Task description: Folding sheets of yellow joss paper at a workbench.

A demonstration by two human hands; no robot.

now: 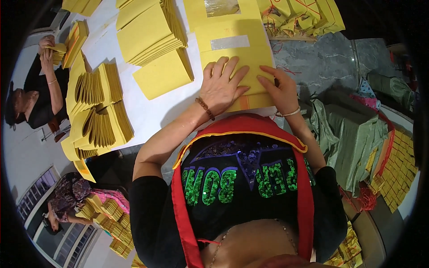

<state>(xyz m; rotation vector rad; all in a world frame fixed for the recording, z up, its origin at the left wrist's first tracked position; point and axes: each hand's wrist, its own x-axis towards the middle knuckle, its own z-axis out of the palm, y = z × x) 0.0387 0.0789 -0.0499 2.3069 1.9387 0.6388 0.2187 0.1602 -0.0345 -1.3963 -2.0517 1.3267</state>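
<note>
A yellow paper sheet (250,52) with a silver patch (229,42) lies before me at the table's edge. My left hand (222,87) rests flat on its near part, fingers spread, with a beaded bracelet at the wrist. At the right edge of the sheet is my right hand (281,90), its thumb and forefinger apart and touching the paper; the other fingers are bent and partly hidden. Beneath the left hand the near end of the paper appears folded, with an orange mark. Another silver patch (222,7) shows farther up on yellow paper.
Fanned stacks of folded yellow paper (149,35) and rounded bundles (94,107) cover the white table (145,114) to the left. Yellow packets (304,18) sit at the far right. Green wrapped bales (348,129) stand on the right. Two other people work at the left.
</note>
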